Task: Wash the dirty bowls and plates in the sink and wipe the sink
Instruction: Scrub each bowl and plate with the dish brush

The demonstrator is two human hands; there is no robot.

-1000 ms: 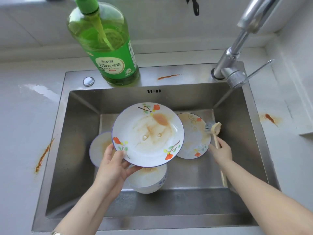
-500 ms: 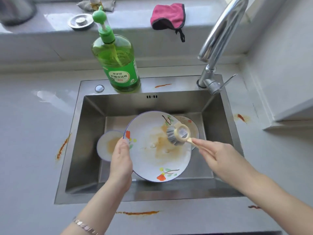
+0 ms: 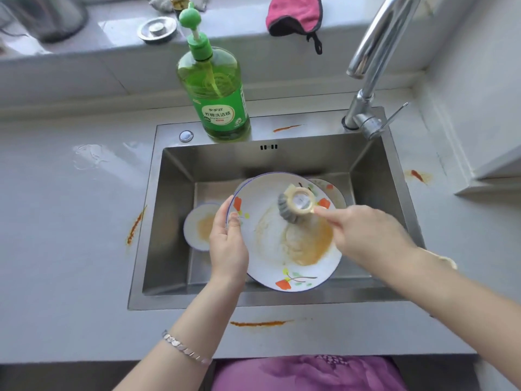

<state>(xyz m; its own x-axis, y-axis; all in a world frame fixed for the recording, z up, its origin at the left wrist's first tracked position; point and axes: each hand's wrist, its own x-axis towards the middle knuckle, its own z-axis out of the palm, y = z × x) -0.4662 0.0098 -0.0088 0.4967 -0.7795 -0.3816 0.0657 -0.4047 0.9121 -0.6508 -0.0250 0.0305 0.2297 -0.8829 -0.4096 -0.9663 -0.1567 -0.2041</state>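
We see the left grip (image 3: 227, 244) closed on the left rim of the flowered plate (image 3: 262, 198), thumb lying on the plate's face and the other fingers hidden behind the rim. The plate is held tilted over the basin of the steel sink (image 3: 253, 162), its face turned up toward us, with a yellow-orange smear spread across its middle and lower right. The right grip (image 3: 363, 235) is closed round the handle of the dish brush (image 3: 296, 203), one finger reaching up to the edge of the round head; the hand covers most of the handle. The brush's grey bristles press against the upper middle of the plate, just above the smear. Behind the held plate, a second flowered plate (image 3: 334, 193) lies in the sink, only its right edge showing. To the left, on the sink floor, sits a small white dish (image 3: 197, 230) with yellow residue in it, partly hidden by the left grip. A green soap bottle (image 3: 217, 97) with a pump stands on the sink's back ledge, and the tap (image 3: 369, 52) rises at the back right corner. The grey desk (image 3: 70, 221) around the sink carries orange streaks (image 3: 135, 225) on the left, in front and on the right. A pink cloth (image 3: 293, 15) and a metal drain plug (image 3: 156, 29) lie on the sill behind.
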